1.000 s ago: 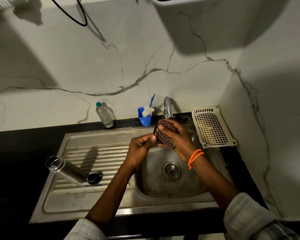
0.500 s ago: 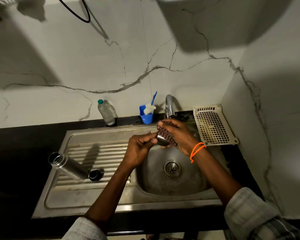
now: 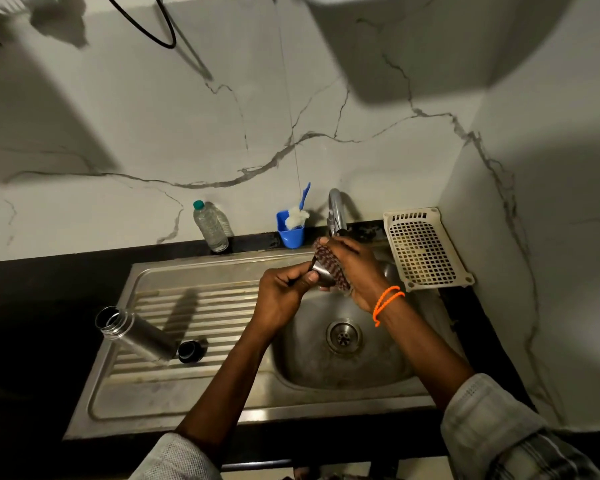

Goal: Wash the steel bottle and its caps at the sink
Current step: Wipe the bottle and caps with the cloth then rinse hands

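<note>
Over the sink basin (image 3: pixel 388 355), my left hand (image 3: pixel 283 296) grips a steel cap (image 3: pixel 323 275) by its rim. My right hand (image 3: pixel 355 268) presses a dark reddish scrubber (image 3: pixel 331 266) against that cap; an orange band circles the wrist. The steel bottle (image 3: pixel 136 332) lies tilted on the ribbed drainboard (image 3: pixel 201 306) at the left, mouth open toward the upper left. A small black cap (image 3: pixel 189 351) sits beside the bottle's base.
The tap (image 3: pixel 335 211) arches just behind my hands. Along the back ledge stand a clear plastic bottle (image 3: pixel 211 226) and a blue cup with a brush (image 3: pixel 291 228). A cream perforated tray (image 3: pixel 425 249) lies at the right. Dark counter (image 3: pixel 42 299) surrounds the sink.
The scrubber has shifted around the steel cap as my right hand rubs it, exposing more of the cap's steel side. The bottle and black cap stay put.
</note>
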